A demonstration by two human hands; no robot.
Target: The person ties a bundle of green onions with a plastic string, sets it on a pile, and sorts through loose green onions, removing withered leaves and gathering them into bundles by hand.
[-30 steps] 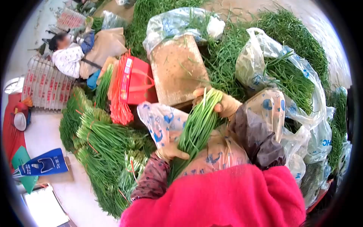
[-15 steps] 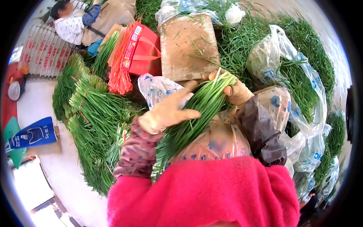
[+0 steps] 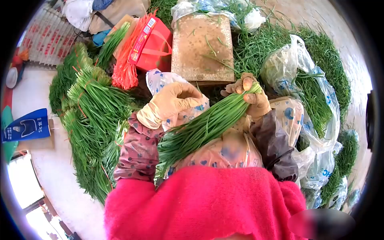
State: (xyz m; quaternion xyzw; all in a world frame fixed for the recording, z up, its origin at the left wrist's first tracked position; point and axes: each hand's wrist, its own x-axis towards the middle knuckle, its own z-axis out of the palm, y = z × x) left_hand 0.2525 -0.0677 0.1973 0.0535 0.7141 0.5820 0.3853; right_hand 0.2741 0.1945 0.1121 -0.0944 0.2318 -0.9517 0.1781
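A bunch of green chives lies slantwise in front of me, pale cut ends at upper right, long leaves spreading to lower left. My right hand, in a worn, stained glove, is closed around it near the pale ends. Left of the bunch, my left hand wears a cream glove. Its thumb and fingertips come together in a pinch just above the leaves; whatever is between them, if anything, is too small to make out. A patterned plastic apron covers my lap beneath the bunch.
Tied chive bundles are piled at left. Red ties hang beside a red bag. Ahead stands a worn, dirty board. Loose chives and a clear plastic bag lie at right. Another person's sleeve shows at upper left.
My left hand has risen off the bunch, and its spread fingers have drawn into a pinch. The right hand still holds the chives, now lying flatter. The view has shifted slightly.
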